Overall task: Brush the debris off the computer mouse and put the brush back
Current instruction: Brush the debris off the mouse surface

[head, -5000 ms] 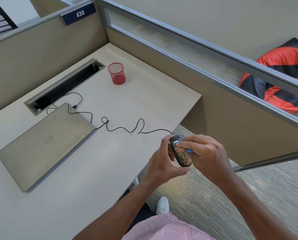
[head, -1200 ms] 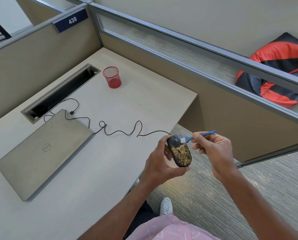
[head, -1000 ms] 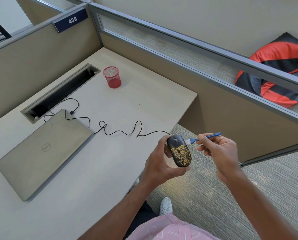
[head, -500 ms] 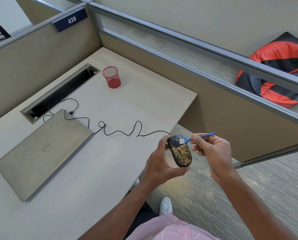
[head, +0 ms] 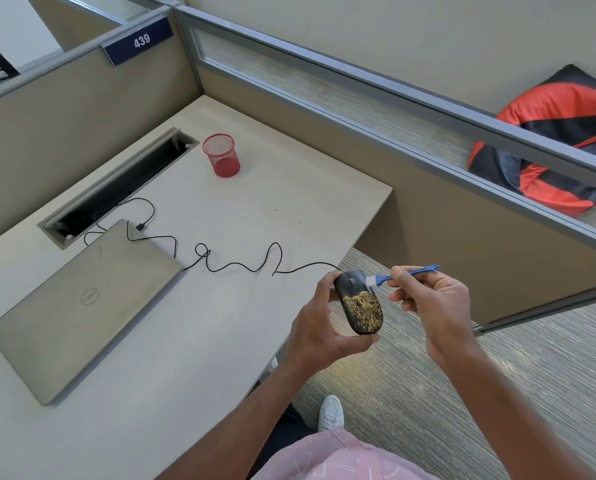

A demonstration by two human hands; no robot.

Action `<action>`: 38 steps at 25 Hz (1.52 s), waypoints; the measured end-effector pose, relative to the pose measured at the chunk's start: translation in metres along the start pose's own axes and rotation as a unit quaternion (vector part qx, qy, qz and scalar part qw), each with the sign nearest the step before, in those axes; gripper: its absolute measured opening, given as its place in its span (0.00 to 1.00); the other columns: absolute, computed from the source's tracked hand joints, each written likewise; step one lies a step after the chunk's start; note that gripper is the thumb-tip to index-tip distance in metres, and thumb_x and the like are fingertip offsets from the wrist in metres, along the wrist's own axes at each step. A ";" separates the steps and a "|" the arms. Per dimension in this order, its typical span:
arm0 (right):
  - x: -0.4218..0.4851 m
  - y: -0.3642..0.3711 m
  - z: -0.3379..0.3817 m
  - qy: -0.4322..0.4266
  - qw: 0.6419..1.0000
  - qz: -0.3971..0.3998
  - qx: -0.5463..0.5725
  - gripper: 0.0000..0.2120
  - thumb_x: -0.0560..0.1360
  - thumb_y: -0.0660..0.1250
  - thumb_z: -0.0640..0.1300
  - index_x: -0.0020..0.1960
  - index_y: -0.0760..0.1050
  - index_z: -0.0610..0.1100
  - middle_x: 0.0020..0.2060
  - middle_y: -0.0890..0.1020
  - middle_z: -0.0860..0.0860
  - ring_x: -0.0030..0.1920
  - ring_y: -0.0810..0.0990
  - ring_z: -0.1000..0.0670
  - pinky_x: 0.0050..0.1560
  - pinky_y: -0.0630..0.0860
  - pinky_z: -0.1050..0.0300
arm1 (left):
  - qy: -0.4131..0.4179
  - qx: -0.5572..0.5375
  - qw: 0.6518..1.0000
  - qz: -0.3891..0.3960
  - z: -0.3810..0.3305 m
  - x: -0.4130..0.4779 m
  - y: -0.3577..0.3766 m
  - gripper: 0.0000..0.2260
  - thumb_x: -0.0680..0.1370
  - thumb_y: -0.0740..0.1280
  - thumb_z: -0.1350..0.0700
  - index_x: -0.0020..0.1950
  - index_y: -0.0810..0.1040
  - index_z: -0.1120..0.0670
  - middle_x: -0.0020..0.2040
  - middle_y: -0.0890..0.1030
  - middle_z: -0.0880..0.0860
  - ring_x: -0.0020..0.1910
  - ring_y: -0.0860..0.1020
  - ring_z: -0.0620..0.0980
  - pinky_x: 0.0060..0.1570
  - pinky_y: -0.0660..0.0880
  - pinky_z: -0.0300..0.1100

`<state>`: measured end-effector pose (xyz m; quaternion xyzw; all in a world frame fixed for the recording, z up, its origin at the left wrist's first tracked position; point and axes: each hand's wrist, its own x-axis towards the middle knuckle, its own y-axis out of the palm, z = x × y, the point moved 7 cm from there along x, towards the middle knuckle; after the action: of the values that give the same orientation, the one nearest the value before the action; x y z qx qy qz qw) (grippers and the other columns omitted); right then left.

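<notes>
Computer mouse (head: pixel 358 304): light, rigid, smooth shell, gritty debris (head: pixel 363 309) loose on top. Held off the desk (head: pixel 220 220) edge, left hand (head: pixel 319 325) curled round its sides. Brush (head: pixel 398 274): slim, light; right hand (head: pixel 431 299) pinches mid-handle, bristles touching the mouse's front.

The mouse (head: pixel 350 284) is coloured black and speckled with golden debris (head: pixel 364 311). The brush (head: pixel 414 270) is coloured blue, with white bristles (head: pixel 372 280). A red mesh cup (head: pixel 221 157) and a grey laptop (head: pixel 81 306) are shown on the pale beige counter (head: pixel 272 202). The bag (head: pixel 549 140) is patterned red and black.
</notes>
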<state>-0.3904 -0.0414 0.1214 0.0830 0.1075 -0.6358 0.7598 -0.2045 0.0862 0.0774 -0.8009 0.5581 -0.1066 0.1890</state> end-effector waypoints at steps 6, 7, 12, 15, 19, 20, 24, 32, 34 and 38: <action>-0.002 0.012 -0.001 -0.015 1.000 0.018 -0.010 0.08 0.79 0.81 0.42 0.51 0.87 0.36 0.41 0.91 0.41 0.33 0.86 0.52 0.32 0.78 0.64 | -0.003 0.000 1.000 -0.003 -0.002 0.001 0.002 0.50 0.67 0.88 0.35 0.82 0.65 0.39 0.70 0.84 0.38 0.71 0.82 0.40 0.59 0.75 0.31; -0.002 0.010 -0.001 -0.015 1.000 0.018 -0.012 0.08 0.79 0.81 0.42 0.51 0.88 0.37 0.41 0.91 0.41 0.34 0.86 0.52 0.32 0.78 0.64 | -0.005 0.000 1.000 -0.004 -0.002 0.002 0.002 0.50 0.67 0.88 0.35 0.82 0.65 0.39 0.70 0.84 0.38 0.71 0.82 0.40 0.60 0.75 0.32; -0.004 -0.003 -0.004 -0.019 0.999 0.011 -0.026 0.07 0.79 0.80 0.41 0.51 0.88 0.37 0.41 0.91 0.41 0.34 0.86 0.51 0.32 0.78 0.63 | -0.009 0.003 1.000 -0.008 0.001 0.003 0.001 0.51 0.66 0.88 0.34 0.82 0.65 0.38 0.70 0.84 0.38 0.71 0.81 0.39 0.59 0.74 0.28; -0.004 -0.007 -0.001 -0.024 0.999 0.007 -0.025 0.08 0.79 0.80 0.41 0.52 0.88 0.36 0.42 0.91 0.40 0.34 0.86 0.50 0.32 0.78 0.63 | -0.009 0.005 1.000 -0.009 0.002 0.003 0.000 0.51 0.66 0.88 0.33 0.82 0.64 0.38 0.70 0.84 0.38 0.71 0.81 0.39 0.59 0.74 0.27; -0.003 0.007 0.005 -0.039 0.999 0.014 -0.016 0.07 0.79 0.81 0.42 0.51 0.88 0.38 0.41 0.91 0.42 0.34 0.87 0.50 0.32 0.79 0.63 | -0.008 0.006 1.000 -0.008 0.000 0.003 0.001 0.50 0.67 0.88 0.34 0.82 0.64 0.37 0.69 0.84 0.37 0.71 0.81 0.38 0.58 0.75 0.30; -0.003 0.012 0.006 -0.044 0.999 0.019 -0.018 0.07 0.79 0.81 0.42 0.51 0.88 0.39 0.41 0.91 0.42 0.34 0.87 0.50 0.32 0.79 0.63 | -0.010 0.008 1.000 -0.009 -0.001 0.003 0.001 0.50 0.67 0.88 0.34 0.82 0.64 0.37 0.69 0.84 0.36 0.71 0.81 0.38 0.58 0.74 0.30; -0.007 0.018 0.001 -0.047 0.998 0.026 -0.036 0.06 0.79 0.81 0.44 0.50 0.89 0.42 0.40 0.91 0.44 0.35 0.87 0.50 0.34 0.79 0.62 | -0.009 0.010 1.000 -0.011 -0.002 0.003 0.000 0.50 0.67 0.88 0.35 0.82 0.65 0.38 0.70 0.84 0.37 0.71 0.82 0.40 0.60 0.78 0.38; -0.012 -0.002 -0.003 -0.048 0.998 0.018 -0.046 0.05 0.78 0.82 0.45 0.50 0.90 0.44 0.41 0.91 0.44 0.36 0.87 0.48 0.37 0.79 0.55 | -0.014 0.020 1.000 -0.007 -0.002 0.000 -0.002 0.51 0.67 0.88 0.35 0.83 0.66 0.42 0.72 0.83 0.40 0.72 0.81 0.42 0.66 0.82 0.50; -0.011 0.002 0.000 -0.056 0.997 0.022 -0.039 0.05 0.79 0.82 0.45 0.50 0.90 0.44 0.42 0.91 0.44 0.36 0.87 0.48 0.36 0.79 0.56 | -0.015 0.019 1.000 -0.007 -0.002 0.000 -0.003 0.51 0.67 0.88 0.35 0.83 0.66 0.42 0.72 0.82 0.39 0.73 0.80 0.42 0.65 0.81 0.49; -0.011 0.018 0.003 -0.071 0.996 0.034 -0.038 0.04 0.79 0.81 0.45 0.50 0.90 0.45 0.40 0.91 0.44 0.35 0.88 0.49 0.34 0.80 0.62 | -0.014 0.016 1.000 -0.005 -0.003 -0.001 -0.003 0.50 0.67 0.88 0.35 0.83 0.66 0.41 0.72 0.82 0.39 0.73 0.80 0.42 0.65 0.81 0.46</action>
<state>-0.3744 -0.0289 0.1272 0.0121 0.0747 -0.6093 0.7893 -0.2038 0.0876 0.0816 -0.8018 0.5500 -0.1049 0.2089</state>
